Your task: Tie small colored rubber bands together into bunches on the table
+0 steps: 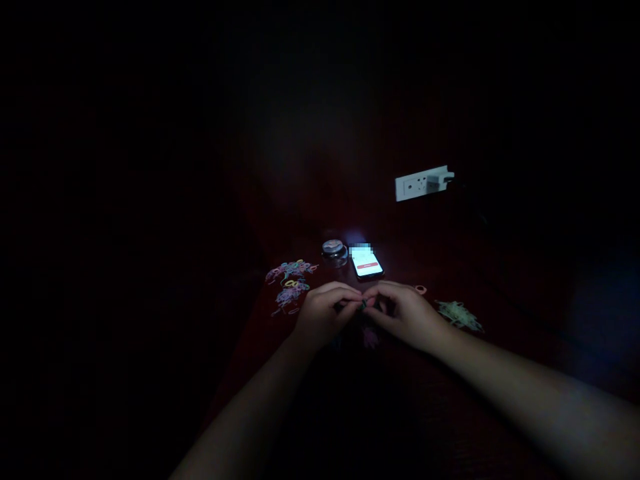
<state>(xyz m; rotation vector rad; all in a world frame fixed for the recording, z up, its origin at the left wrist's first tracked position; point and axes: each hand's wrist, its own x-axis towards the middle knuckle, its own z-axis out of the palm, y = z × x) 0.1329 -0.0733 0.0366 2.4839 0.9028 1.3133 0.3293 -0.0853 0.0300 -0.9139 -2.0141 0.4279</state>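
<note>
My left hand [327,312] and my right hand [403,312] meet over the dark table, fingertips pinched together. Between them is a small dark green thing [364,304], gripped by the fingertips of both hands; its shape is too small to tell. Just below the fingers lies a small purple pile [371,337]. Left of my left hand are loose, mixed-colour bands in two heaps, an upper one [293,270] and a lower one [290,293]. Pale green bands [459,315] lie to the right of my right hand, and a small orange ring [421,290] is just behind it.
A phone [368,261] with a lit screen lies beyond my hands. Beside it on the left stands a round, lidded container [334,252]. A white power socket [421,184] with a plug in it is on the wall at the back right. The surroundings are very dark.
</note>
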